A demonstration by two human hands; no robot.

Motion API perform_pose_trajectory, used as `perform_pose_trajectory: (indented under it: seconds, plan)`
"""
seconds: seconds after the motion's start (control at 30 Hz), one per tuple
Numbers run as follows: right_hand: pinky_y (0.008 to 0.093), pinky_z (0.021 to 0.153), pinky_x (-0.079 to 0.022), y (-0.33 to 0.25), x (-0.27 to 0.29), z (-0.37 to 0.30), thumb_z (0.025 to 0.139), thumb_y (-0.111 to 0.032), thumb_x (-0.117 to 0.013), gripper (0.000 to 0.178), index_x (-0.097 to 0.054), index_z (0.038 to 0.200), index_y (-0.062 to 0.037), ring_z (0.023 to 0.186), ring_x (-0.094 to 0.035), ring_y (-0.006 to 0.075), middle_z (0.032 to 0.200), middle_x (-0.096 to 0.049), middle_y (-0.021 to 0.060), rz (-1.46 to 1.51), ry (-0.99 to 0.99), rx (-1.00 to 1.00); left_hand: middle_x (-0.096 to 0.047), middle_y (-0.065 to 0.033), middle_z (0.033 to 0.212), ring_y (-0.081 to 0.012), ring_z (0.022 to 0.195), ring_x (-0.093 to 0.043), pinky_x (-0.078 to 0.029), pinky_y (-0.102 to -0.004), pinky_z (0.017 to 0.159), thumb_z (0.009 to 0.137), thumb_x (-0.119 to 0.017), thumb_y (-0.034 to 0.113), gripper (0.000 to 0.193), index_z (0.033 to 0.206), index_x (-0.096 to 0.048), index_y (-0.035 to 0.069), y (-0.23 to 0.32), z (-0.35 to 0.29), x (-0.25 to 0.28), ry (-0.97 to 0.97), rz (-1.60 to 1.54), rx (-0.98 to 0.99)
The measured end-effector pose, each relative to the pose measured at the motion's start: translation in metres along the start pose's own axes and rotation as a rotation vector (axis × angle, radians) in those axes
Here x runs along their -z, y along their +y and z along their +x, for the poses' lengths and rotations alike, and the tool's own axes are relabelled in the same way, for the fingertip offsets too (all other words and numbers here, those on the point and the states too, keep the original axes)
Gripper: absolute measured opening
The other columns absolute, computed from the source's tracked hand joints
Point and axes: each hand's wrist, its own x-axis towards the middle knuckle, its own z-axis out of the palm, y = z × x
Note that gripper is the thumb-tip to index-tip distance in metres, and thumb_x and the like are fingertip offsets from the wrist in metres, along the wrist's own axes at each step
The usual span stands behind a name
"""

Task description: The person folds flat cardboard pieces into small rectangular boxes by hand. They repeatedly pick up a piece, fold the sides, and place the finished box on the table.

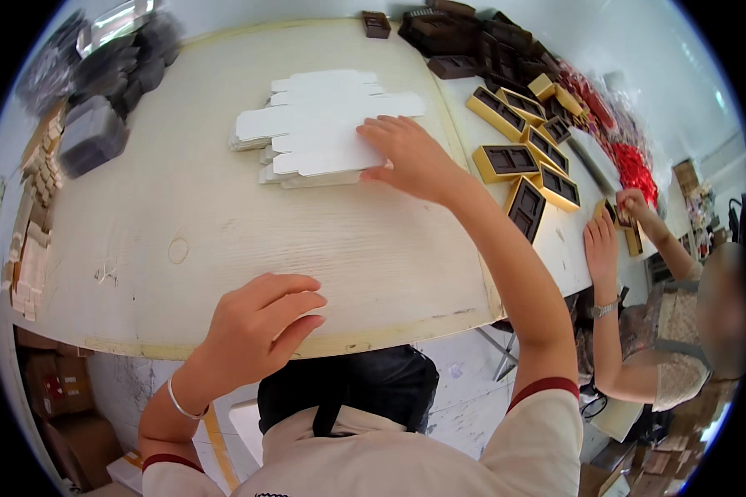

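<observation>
A stack of flat white die-cut carton blanks [327, 116] lies on the pale table [182, 248], its tabs sticking out on several sides. My right hand [410, 157] reaches over the stack's right edge, fingers on the top blank and thumb at its near edge. Whether the fingers grip one blank cannot be made out. My left hand [261, 323] hovers near the table's front edge, fingers loosely curved, thumb apart from them, with nothing in it. A bracelet circles the left wrist.
Gold boxes with dark brown trays [506, 161] lie to the right, beside a co-worker's hands [609, 232]. Dark trays [481, 41] pile up at the back. Clear plastic containers [91, 137] and folded white cartons [33, 240] line the left edge. Red filler [636, 174] sits far right.
</observation>
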Motion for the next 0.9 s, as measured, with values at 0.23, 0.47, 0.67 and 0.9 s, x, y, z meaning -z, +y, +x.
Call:
perform_pose_trajectory:
  seconds: [0.23,0.47,0.67,0.9]
  plan:
    - [0.0384,0.083,-0.050,0.009,0.038,0.017,0.087,-0.013,-0.065,0.031,-0.061,0.116,-0.0010,0.094,-0.063,0.0312,0.108,-0.067,0.0134,0.338,-0.197,-0.113,-0.068,-0.0106,0.095,-0.0248,0.078,-0.064,-0.052,-0.0309,0.066,0.073,-0.072,-0.001,0.018,0.090,-0.067,0.003,-0.005,-0.013,0.003,0.012,-0.034,0.004]
    - [0.0346,0.072,-0.054,-0.033,0.054,-0.028,0.072,-0.003,-0.063,0.030,-0.063,0.102,0.0009,0.084,-0.065,0.0282,0.101,-0.066,0.0153,-0.315,0.574,0.377,-0.065,-0.0107,0.101,-0.0271,0.087,-0.062,-0.051,-0.0373,0.072,0.078,-0.073,0.010,0.015,0.092,-0.068,0.008,0.005,-0.008,0.005,0.333,0.228,-0.190]
    - [0.0333,0.076,-0.056,-0.118,0.005,-0.152,0.080,-0.008,-0.064,0.014,-0.066,0.092,-0.0002,0.089,-0.067,0.0292,0.096,-0.068,0.0140,-0.188,0.361,0.432,-0.061,-0.0102,0.113,-0.0286,0.104,-0.055,-0.046,-0.0465,0.085,0.077,-0.071,0.021,0.026,0.099,-0.066,0.009,0.023,-0.033,-0.005,0.066,0.555,-0.225]
    - [0.0332,0.068,-0.051,-0.128,-0.035,-0.173,0.071,-0.002,-0.071,0.028,-0.064,0.098,-0.0026,0.079,-0.063,0.0265,0.090,-0.066,0.0082,0.405,0.329,0.044,-0.064,-0.0051,0.081,-0.0248,0.070,-0.060,-0.047,-0.0312,0.057,0.070,-0.073,0.006,0.025,0.094,-0.066,0.006,0.010,-0.052,-0.031,-0.079,0.062,0.078]
